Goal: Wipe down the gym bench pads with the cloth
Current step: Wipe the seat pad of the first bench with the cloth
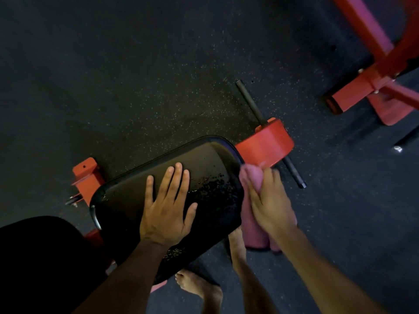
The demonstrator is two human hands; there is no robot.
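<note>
Nearest the camera, the person's two bare feet (199,288) stand on the dark speckled rubber floor (136,87). Above them, the left hand (166,207) lies flat with fingers straight and spread, palm down on the black glossy padded bench pad (215,189), whose surface beside the hand is beaded with droplets. At the pad's right edge, the right hand (269,202) grips a pink folded cloth (254,225), fingers curled round it; the cloth hangs down against the side of the pad, though motion blur makes exact contact hard to judge. Beyond the pad sit the red metal bench frame (265,143) and a black bar (251,103). Farther right stands another red steel frame (374,80). No writing or brand is legible.
</note>
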